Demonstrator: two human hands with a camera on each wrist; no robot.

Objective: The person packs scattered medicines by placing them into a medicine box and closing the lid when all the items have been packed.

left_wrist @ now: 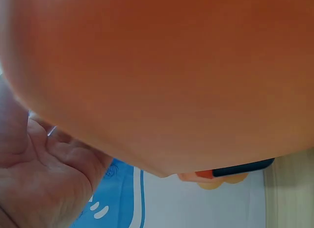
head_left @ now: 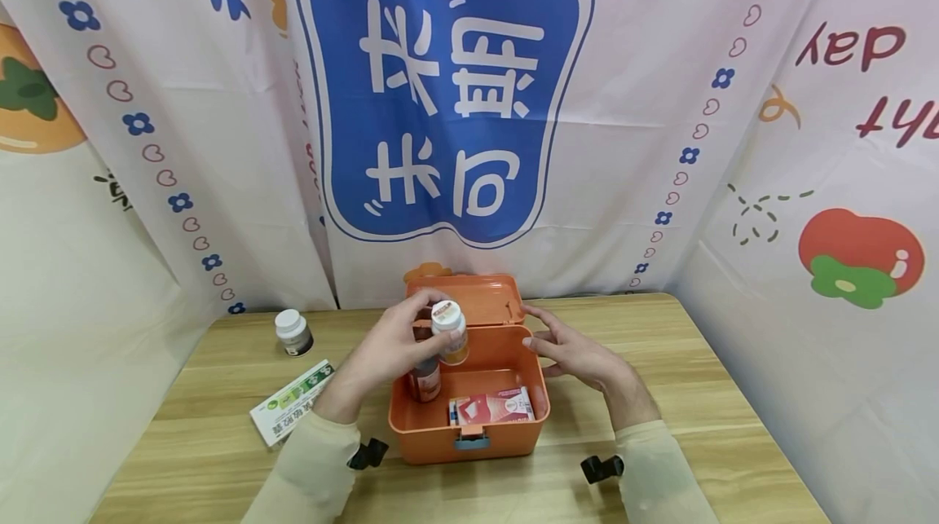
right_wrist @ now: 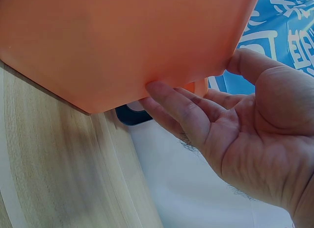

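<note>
Fingers: your left hand (head_left: 396, 345) pinches a white-capped bottle (head_left: 449, 324) over the box's (head_left: 429, 449) left interior | your right hand (head_left: 583, 351), fingers apart, touches its right wall | box floor (head_left: 487, 377) visible from brown bottle (head_left: 427, 383) to right wall | wood-grain table (head_left: 719, 442), printed curtains (head_left: 623, 27) around

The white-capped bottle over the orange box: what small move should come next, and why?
Probably lower the white-capped bottle beside the dark bottle: the left grip holds it above the open orange box, with visible room behind the red package.
</note>
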